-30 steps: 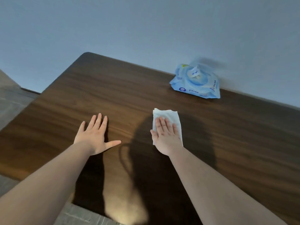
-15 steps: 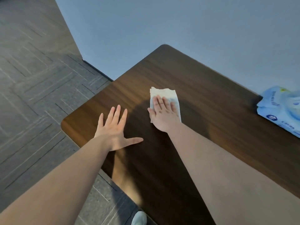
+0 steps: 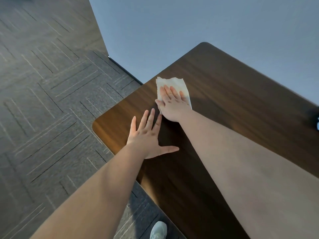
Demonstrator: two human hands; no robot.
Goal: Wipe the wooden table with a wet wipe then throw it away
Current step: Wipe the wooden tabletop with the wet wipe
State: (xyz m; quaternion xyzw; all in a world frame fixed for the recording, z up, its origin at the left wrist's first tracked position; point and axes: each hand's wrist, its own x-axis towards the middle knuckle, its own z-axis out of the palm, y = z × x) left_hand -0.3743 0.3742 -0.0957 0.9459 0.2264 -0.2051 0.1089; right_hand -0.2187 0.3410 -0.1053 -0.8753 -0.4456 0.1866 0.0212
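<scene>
A white wet wipe (image 3: 172, 84) lies flat on the dark wooden table (image 3: 233, 94), close to the table's left edge. My right hand (image 3: 172, 104) presses flat on the wipe, fingers together, covering its lower half. My left hand (image 3: 149, 135) rests palm down on the bare wood just below and left of it, fingers spread and thumb out, holding nothing. The fingertips of my left hand nearly reach my right wrist.
Grey patterned carpet (image 3: 43, 100) lies left of the table. A pale blue wall (image 3: 189, 23) runs behind the far edge. A sliver of the wipe pack (image 3: 317, 123) shows at the right border. My shoe (image 3: 158, 230) stands on the floor below the near edge.
My right hand has slid the wipe leftward across the table toward its left edge. The view has swung left, so the wipe pack has almost left the frame.
</scene>
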